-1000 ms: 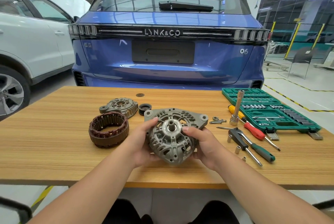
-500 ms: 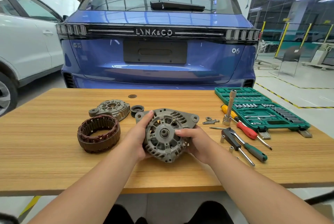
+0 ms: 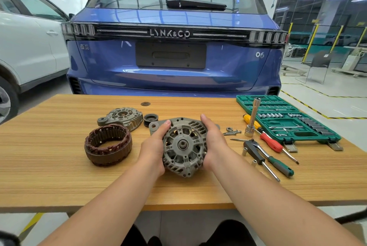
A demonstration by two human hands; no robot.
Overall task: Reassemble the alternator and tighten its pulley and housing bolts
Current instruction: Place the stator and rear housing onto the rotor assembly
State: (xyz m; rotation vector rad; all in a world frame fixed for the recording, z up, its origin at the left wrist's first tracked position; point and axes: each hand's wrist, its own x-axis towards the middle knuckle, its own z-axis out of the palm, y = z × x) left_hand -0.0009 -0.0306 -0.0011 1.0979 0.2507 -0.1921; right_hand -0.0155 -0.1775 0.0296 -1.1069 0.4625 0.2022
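Note:
A grey alternator front housing [image 3: 183, 146] with its shaft end facing me is held tilted over the wooden table [image 3: 59, 176]. My left hand [image 3: 154, 148] grips its left side and my right hand [image 3: 213, 140] wraps its right rim. To the left lies the brown copper-wound stator ring [image 3: 108, 144]. Behind it sit the grey rear housing [image 3: 122, 117] and the black pulley [image 3: 150, 119]. Long bolts and a nut [image 3: 231, 131] lie just right of my right hand.
A green socket set case [image 3: 288, 120] lies open at the right. In front of it are an upright socket extension [image 3: 252, 118], a red-handled screwdriver [image 3: 271, 142], a green-handled screwdriver [image 3: 280, 166] and a ratchet [image 3: 253, 149]. A blue car [image 3: 174, 57] stands behind the table.
My right hand slid from the housing's lower right up around its right rim. My left hand shifted slightly along the left side. The housing tilted a little.

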